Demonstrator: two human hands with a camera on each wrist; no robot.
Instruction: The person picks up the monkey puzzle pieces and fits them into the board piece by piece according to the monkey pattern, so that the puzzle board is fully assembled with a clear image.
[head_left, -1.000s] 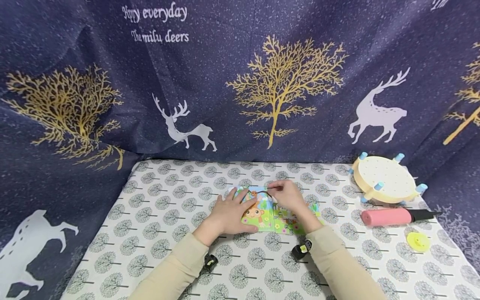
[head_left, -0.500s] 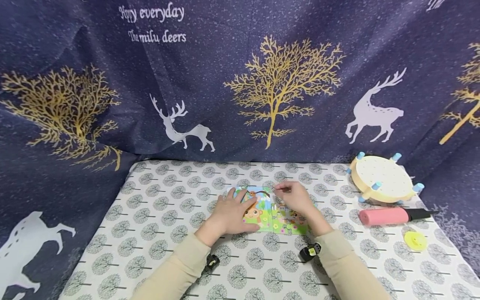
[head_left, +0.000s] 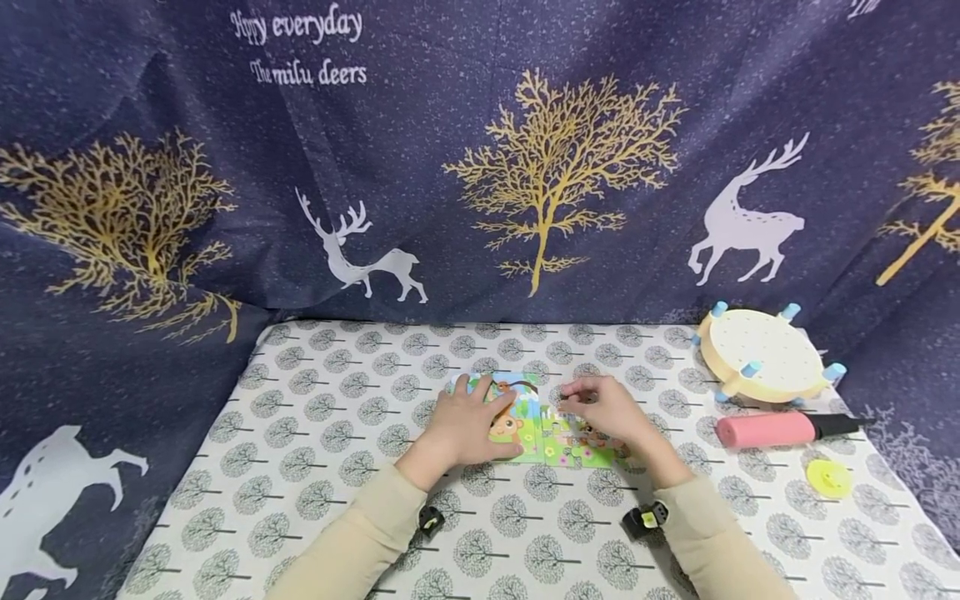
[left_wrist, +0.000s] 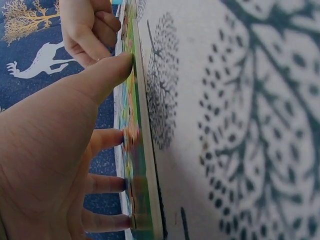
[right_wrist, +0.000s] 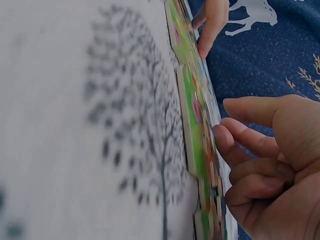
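A colourful jigsaw puzzle (head_left: 528,433) with a cartoon monkey on green and blue lies flat on the patterned cloth. My left hand (head_left: 465,425) rests over its left part, hiding some of the picture; in the left wrist view its spread fingertips and thumb (left_wrist: 112,72) touch the surface. Joined to or right beside it on the right are several puzzle pieces (head_left: 577,450), green with flowers. Over these hovers my right hand (head_left: 603,408). The right wrist view shows its thumb and forefinger parted, the other fingers loosely curled, nothing between them.
At the right stand a round cream pegged stool-like board (head_left: 765,354) with blue feet, a pink hand pump (head_left: 772,429) with black nozzle, and a yellow disc (head_left: 828,478). A dark blue deer-print curtain (head_left: 480,167) hangs behind the table.
My right hand has drawn away from the puzzle's upper right edge, moving right and slightly toward me over the pieces. The left hand stays pressed on the puzzle.
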